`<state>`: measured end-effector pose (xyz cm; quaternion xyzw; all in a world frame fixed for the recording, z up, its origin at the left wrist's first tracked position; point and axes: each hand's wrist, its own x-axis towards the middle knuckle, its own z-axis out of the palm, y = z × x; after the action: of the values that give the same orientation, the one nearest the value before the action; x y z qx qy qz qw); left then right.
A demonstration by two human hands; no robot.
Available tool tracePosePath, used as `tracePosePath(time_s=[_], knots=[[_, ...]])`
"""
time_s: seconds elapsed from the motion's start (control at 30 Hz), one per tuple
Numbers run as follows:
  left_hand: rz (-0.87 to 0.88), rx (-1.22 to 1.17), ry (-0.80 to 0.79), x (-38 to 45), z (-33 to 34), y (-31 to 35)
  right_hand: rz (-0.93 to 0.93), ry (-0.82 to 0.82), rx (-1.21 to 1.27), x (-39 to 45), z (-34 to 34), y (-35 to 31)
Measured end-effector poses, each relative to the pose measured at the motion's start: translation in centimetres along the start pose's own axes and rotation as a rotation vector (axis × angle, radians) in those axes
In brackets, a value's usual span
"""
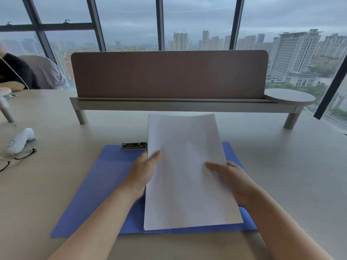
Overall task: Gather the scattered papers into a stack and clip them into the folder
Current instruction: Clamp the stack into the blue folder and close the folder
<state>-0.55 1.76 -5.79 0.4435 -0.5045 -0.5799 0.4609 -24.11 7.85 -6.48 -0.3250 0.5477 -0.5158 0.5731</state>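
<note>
A stack of white papers [185, 171] is held up over the open blue folder [99, 186], which lies flat on the table. My left hand [144, 171] grips the stack's left edge, thumb on top. My right hand [232, 181] grips the right edge, thumb resting on the top sheet. The stack's far end rises toward the desk divider and its near end hangs over the folder's right half. The folder's metal clip [134, 146] sits at the far edge of the folder, just left of the papers.
A brown desk divider [169, 76] on a raised shelf spans the back of the table. Glasses [16, 158] and a white device [19, 140] lie at the left. Another person's arm [11, 85] rests at the far left.
</note>
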Motion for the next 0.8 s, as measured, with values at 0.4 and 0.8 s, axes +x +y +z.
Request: tracePosePath(time_s=[0.4,0.8], knots=[[0.089,0.067,-0.216,0.2,0.5,-2.0,-0.002,0.02,-0.24,-0.4,-5.3,-1.2],[0.114,0.302,-0.006,2.7,1.6,-3.0,0.09,0.124,-0.407,0.1,-7.2,-1.7]])
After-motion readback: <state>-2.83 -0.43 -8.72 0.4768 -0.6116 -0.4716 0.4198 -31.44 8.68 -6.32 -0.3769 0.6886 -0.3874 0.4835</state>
